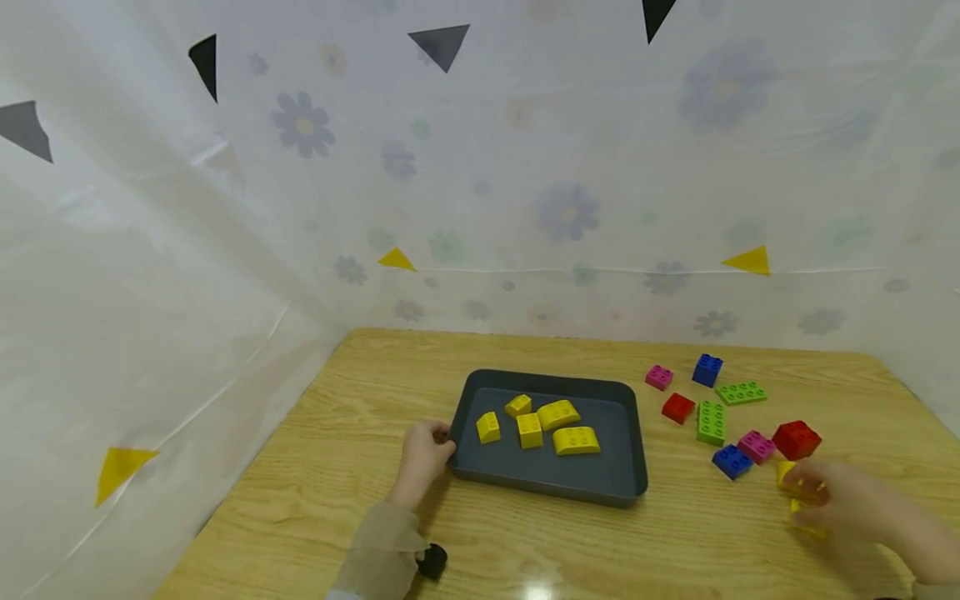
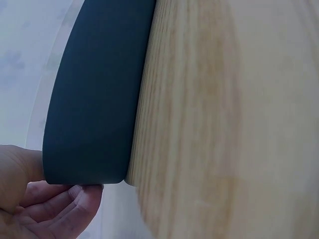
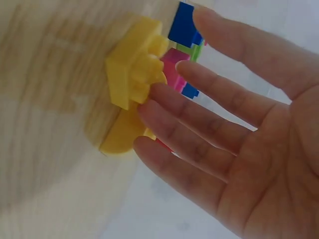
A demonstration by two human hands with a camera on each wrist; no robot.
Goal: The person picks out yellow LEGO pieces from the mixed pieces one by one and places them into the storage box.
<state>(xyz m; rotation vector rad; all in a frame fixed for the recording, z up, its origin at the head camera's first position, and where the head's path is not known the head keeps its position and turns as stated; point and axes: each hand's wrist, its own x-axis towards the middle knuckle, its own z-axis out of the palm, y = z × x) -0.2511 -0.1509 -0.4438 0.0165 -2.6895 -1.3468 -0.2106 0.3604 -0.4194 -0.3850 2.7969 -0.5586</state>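
My left hand grips the left side of a dark grey tray. In the left wrist view, the thumb lies at the rim and the curled fingers rest against the wall. Several yellow bricks lie inside the tray, among them an arched brick and a square one. On the right, my right hand reaches over two yellow bricks on the table. Its fingers are spread and loosely extended, with fingertips right at the studded brick; the rounded yellow brick lies beside it.
Beyond the right hand are a red brick, a pink brick and a blue brick. Farther back lie green bricks, another red brick, and more pink and blue ones. A patterned curtain hangs behind the wooden table.
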